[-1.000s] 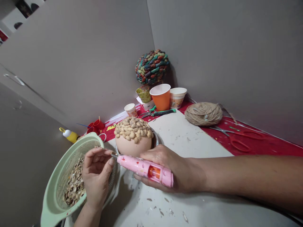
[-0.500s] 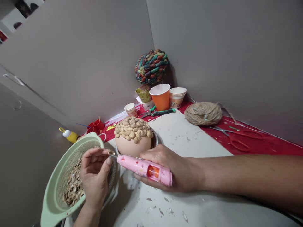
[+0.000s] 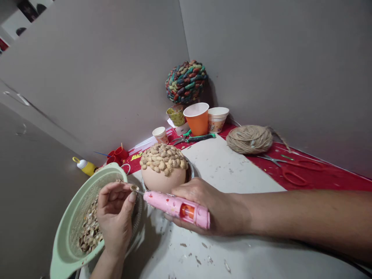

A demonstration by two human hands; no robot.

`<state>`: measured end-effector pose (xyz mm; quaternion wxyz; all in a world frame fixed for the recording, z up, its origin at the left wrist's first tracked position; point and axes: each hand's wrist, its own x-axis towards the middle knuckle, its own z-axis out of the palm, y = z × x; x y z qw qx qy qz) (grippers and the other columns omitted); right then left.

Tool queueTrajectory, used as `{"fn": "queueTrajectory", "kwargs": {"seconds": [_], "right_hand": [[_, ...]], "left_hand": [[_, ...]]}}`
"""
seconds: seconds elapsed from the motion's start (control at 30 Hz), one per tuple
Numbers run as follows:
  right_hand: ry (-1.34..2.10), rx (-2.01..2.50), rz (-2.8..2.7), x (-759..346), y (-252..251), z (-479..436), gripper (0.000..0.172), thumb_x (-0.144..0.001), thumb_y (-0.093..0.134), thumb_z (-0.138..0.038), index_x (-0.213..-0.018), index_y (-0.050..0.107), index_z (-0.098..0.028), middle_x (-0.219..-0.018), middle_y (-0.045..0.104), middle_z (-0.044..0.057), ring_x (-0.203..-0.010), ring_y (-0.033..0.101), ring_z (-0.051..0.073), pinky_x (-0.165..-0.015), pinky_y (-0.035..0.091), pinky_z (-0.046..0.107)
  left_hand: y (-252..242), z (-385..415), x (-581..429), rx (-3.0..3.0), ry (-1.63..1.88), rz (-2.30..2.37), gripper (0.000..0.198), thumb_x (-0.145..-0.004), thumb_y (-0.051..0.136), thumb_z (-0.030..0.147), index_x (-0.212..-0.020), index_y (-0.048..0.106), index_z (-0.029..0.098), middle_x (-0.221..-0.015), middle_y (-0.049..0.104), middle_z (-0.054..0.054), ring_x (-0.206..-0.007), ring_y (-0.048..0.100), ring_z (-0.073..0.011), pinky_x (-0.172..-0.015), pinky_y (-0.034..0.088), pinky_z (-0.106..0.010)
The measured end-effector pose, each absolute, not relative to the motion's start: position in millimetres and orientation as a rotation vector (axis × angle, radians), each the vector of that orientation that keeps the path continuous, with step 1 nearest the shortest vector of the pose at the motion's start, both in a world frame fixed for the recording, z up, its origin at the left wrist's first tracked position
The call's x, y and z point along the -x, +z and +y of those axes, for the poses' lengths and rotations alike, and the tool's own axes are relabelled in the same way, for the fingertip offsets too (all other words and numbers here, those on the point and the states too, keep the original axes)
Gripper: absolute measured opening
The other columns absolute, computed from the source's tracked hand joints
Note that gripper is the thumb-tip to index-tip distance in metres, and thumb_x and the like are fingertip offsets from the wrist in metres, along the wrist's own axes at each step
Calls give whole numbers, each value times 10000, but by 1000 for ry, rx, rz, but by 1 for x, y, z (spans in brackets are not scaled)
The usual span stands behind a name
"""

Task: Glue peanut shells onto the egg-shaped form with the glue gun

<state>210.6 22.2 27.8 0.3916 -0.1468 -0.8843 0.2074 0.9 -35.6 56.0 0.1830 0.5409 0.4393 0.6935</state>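
Between thumb and fingertips, my left hand (image 3: 116, 217) pinches a small peanut shell (image 3: 134, 188) with its hollow side showing. My right hand (image 3: 203, 209) is wrapped round a pink hot glue gun (image 3: 174, 205), whose metal nozzle points left and meets the shell or lies right by it. Behind the gun stands a rounded, peach-coloured form (image 3: 162, 180), its top covered with peanut shells (image 3: 164, 159). Beside my left hand, a pale green colander (image 3: 62, 228) holds many loose shells (image 3: 90, 232); my wrist hides part of it.
At the back are an orange cup (image 3: 197, 120), paper cups (image 3: 218, 119), pliers (image 3: 200, 138) and a multicoloured ball-shaped piece (image 3: 186, 82). Twine (image 3: 250, 138) and red-handled scissors (image 3: 293, 176) lie right. A yellow bottle (image 3: 86, 167) is left. Shell scraps dot the white board (image 3: 226, 248); grey panels (image 3: 276, 58) rise behind.
My left hand has shifted very slightly left with the shell, showing a little more of the nozzle. The glue gun's rear end has moved slightly left; everything else stays put.
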Motion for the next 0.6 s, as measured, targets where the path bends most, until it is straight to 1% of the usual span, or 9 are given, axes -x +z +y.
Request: {"fn": "queueTrajectory", "kwargs": {"seconds": [0.3, 0.47, 0.6], "right_hand": [[506, 387, -2248, -210, 28, 23, 311, -880, 530, -354, -648, 512, -147, -588, 549, -6, -500, 441, 79, -485, 282, 241], [503, 367, -2243, -209, 26, 24, 300, -877, 533, -342, -648, 508, -151, -584, 547, -5, -502, 445, 80, -484, 277, 238], [502, 358, -2182, -209, 28, 25, 285, -865, 563, -324, -643, 509, -154, -577, 534, -11, -488, 416, 79, -475, 286, 241]], "left_hand": [[57, -36, -1, -1504, 1970, 1204, 327, -752, 746, 58, -1021, 652, 218, -915, 723, 6, -833, 680, -91, -808, 538, -177], [57, -35, -1, -1472, 1985, 1189, 338, -737, 760, 66, -1017, 655, 225, -895, 725, 7, -819, 674, -92, -801, 542, -183], [60, -35, 0, -1402, 1989, 1183, 344, -720, 777, 88, -1010, 656, 227, -881, 717, 4, -818, 661, -94, -791, 542, -184]]}}
